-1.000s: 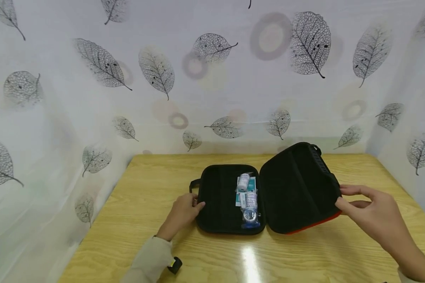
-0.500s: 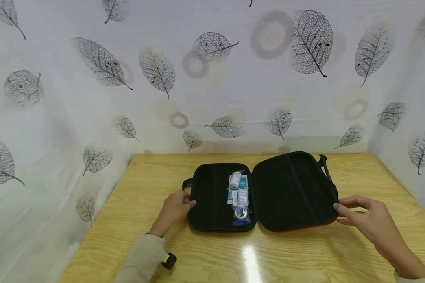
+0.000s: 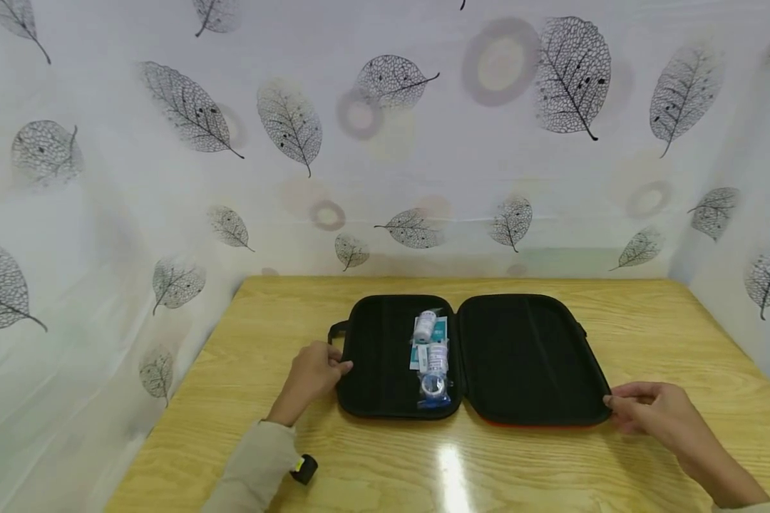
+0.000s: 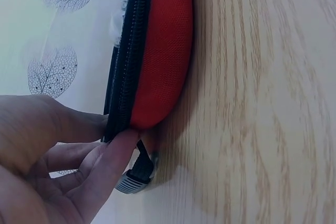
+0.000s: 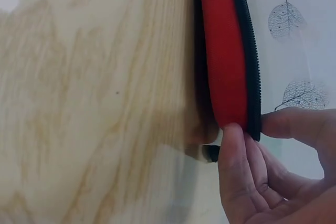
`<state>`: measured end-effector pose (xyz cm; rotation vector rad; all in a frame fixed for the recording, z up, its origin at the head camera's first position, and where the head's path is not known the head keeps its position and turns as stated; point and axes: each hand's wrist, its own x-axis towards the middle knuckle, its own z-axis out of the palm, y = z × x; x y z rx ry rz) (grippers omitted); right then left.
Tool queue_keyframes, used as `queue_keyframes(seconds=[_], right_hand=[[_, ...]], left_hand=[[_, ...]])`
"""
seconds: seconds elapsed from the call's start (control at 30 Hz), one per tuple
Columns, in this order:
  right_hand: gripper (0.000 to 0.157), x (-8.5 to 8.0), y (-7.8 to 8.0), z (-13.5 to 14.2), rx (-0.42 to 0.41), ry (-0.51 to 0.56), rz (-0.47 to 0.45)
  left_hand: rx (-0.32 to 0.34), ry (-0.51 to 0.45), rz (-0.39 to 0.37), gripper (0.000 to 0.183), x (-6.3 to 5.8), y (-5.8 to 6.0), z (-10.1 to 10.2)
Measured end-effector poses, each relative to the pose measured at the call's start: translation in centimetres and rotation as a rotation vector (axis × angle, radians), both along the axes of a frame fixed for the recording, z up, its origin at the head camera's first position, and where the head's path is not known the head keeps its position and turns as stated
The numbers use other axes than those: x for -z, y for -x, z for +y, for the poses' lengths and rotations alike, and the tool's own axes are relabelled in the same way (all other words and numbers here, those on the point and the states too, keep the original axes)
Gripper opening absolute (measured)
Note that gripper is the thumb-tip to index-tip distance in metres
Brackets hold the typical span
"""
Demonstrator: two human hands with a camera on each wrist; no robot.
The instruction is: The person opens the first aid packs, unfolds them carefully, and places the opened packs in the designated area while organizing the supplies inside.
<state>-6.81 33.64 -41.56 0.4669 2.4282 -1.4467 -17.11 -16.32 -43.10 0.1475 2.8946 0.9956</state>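
Note:
A zippered case [image 3: 385, 356], black inside and red outside, lies spread on the table in the head view. My left hand [image 3: 313, 372] pinches the rim of its left half, thumb inside and fingers under the edge. At the other end, my right hand [image 3: 657, 413] pinches the near right corner of the right half [image 3: 532, 363]. The zipper teeth and red side [image 4: 165, 45] show in the left wrist view, the same red wall [image 5: 224, 51] in the right. Inside the left half lie white rolls [image 3: 425, 325] in clear wrap, teal-and-white packets [image 3: 440, 329] and a blue-wrapped item [image 3: 433, 388].
The case rests on a wood-grain table [image 3: 263, 306]. Behind it hangs a white leaf-printed cloth [image 3: 423, 164], also along both sides. A black strap handle [image 3: 336, 329] sticks out at the case's left. A small black device [image 3: 304, 469] sits by the left sleeve.
The right half of the case has swung down from a raised tilt to lie flat, my right hand lowering with it. The case and my left hand have shifted slightly left.

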Motion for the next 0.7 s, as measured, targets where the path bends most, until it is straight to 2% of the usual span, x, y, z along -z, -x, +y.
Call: queue_keyframes(seconds=[0.1,0.17,0.27,0.47,0.7], right_hand=[[0.039,0.5,0.1,0.1,-0.012,-0.007,-0.011],[0.038,0.6,0.1,0.2,-0.037,-0.018,-0.015],[0.039,0.0,0.1,0.4,-0.076,-0.042,-0.011],[0.046,-1.8,1.2,0.4,-0.141,-0.165,0.095],[0.043,-3.3,3.6,-2.3,-0.227,-0.254,0.22]], left_hand=[[-0.004,0.002,-0.002,0.026,0.0,0.1,0.0],[-0.004,0.008,-0.003,0.019,0.0,0.1,-0.1],[-0.005,0.009,-0.019,0.013,-0.1,0.1,-0.1],[-0.011,0.022,-0.029,0.015,-0.1,0.4,0.0],[-0.013,0.044,-0.027,0.021,-0.3,0.5,0.1]])
